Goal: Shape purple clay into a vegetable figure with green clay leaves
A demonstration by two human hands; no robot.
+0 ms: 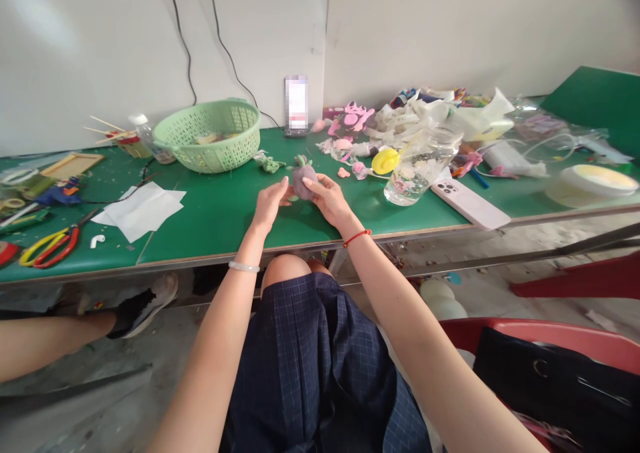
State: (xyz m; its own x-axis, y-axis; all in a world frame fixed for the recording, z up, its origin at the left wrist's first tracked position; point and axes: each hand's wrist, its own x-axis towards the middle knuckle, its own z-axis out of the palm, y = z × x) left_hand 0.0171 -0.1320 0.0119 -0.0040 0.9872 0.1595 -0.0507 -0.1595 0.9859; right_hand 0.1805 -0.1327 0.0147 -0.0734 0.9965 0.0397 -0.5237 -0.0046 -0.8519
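Note:
A small, round, purple-grey ball (303, 180) with green leaf-like bits on top is between my hands, just above the green table (220, 210). My right hand (330, 200) grips it from the right, thumb on the front and fingers behind. On its left side my left hand (271, 204) is curled in, its thumb and fingertips against the edge; part of those fingers is hidden. A crumpled green piece (270, 164) lies on the table behind my left hand. Small pink pieces (343, 172) lie to the right of the ball.
A green basket (210, 140) stands back left, near white paper sheets (143, 210) and scissors (55, 243). On the right are a clear water jug (417, 170), a pale phone (470, 202) and heaped craft scraps (415, 116). A lit phone (297, 103) leans on the wall. Another person's leg (55, 343) is at left.

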